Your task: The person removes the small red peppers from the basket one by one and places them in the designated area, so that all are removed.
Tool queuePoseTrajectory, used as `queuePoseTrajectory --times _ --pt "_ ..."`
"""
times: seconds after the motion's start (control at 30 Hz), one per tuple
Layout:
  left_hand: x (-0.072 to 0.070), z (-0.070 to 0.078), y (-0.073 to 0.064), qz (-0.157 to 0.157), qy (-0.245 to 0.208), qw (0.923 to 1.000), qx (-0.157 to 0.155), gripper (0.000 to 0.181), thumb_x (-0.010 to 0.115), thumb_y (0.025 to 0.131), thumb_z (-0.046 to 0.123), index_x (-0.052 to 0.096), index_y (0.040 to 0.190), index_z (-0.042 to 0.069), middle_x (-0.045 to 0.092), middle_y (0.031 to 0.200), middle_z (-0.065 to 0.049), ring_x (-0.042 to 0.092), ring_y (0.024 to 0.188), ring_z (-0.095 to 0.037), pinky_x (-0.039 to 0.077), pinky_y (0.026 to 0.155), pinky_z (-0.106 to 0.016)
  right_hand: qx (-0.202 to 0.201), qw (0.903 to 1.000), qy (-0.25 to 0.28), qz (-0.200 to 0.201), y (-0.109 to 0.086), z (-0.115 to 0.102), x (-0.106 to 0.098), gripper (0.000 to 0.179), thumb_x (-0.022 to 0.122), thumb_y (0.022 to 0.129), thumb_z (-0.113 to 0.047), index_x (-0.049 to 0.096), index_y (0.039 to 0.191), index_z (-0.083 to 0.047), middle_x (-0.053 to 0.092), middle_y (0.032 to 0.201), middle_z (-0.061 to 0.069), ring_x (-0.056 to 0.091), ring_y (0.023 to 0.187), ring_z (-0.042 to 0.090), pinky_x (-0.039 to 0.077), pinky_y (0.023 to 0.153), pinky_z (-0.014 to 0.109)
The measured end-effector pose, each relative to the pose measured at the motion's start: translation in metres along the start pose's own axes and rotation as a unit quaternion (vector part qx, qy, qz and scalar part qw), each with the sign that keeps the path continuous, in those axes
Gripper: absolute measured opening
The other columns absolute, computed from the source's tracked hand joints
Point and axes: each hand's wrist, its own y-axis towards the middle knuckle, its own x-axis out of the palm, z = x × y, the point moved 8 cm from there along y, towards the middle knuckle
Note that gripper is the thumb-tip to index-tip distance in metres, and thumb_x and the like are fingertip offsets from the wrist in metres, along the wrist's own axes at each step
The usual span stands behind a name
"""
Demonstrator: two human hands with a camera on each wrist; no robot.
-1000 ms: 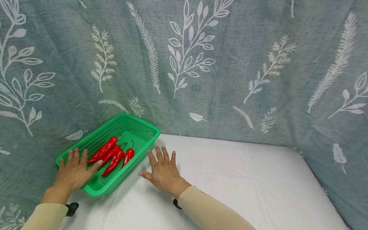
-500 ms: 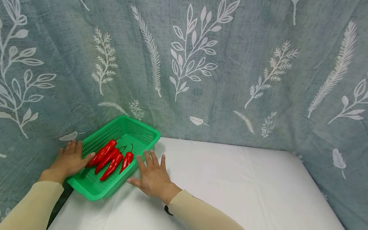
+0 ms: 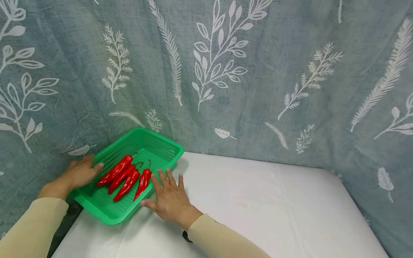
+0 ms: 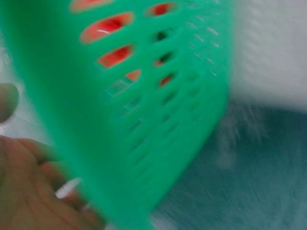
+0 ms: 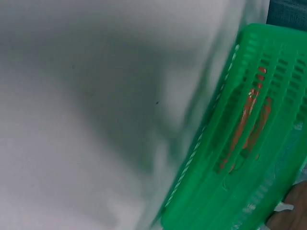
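A green plastic basket point(image 3: 158, 134) with slotted walls stands at the table's left end, holding several long red peppers point(image 3: 127, 184) with dark stems. My left hand point(image 3: 75, 174) is at the basket's left rim, its fingers partly hidden outside the wall and its thumb extended over the inside. In the left wrist view the fingers point(image 4: 48, 167) reach behind the blurred rim, and the thumb tip looks apart from it. My right hand point(image 3: 171, 200) lies spread along the basket's right side, fingertips at the rim; whether they touch it I cannot tell.
A white cloth point(image 3: 258, 208) covers the table and extends to the right of the basket. A grey-green curtain point(image 3: 180, 71) with white leaf prints hangs behind and at both sides, close to the basket's back and left.
My left hand has moved from above the basket to its left rim, and its fingers have dropped outside. My right hand has come leftward to the right rim. More of the rightmost pepper shows.
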Motion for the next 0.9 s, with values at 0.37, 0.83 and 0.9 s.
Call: queuePoseTrajectory --times 0.37,0.83,0.9 --pt "0.031 0.044 -0.030 0.018 0.041 0.9984 0.033 0.083 0.040 0.114 0.044 0.013 0.159 -0.021 0.007 0.165 -0.045 0.013 0.148 -0.068 0.021 0.117 -0.080 0.044 0.9978 0.049 0.004 -0.014 0.040 -0.008 0.097 0.027 0.102 -0.079 0.021 0.170 -0.010 0.017 0.178 0.009 0.008 0.165 0.031 0.013 0.129 0.068" --pt "0.049 0.068 -0.044 0.069 0.052 0.9923 0.089 0.087 0.044 0.112 0.050 0.016 0.162 -0.015 0.008 0.170 -0.038 0.005 0.158 -0.057 0.012 0.125 -0.073 0.105 0.9889 0.102 0.025 -0.025 0.061 -0.020 0.081 0.039 0.101 -0.045 0.026 0.166 0.001 0.021 0.175 0.016 0.013 0.164 0.035 0.012 0.129 0.067" --pt "0.055 0.084 -0.050 0.083 0.061 0.9899 0.097 0.086 0.046 0.111 0.050 0.021 0.161 -0.016 0.013 0.169 -0.038 0.010 0.157 -0.057 0.016 0.126 -0.071 0.107 0.9883 0.105 0.028 -0.031 0.070 -0.022 0.079 0.038 0.101 -0.042 0.027 0.165 0.002 0.022 0.175 0.017 0.014 0.164 0.036 0.010 0.129 0.068"
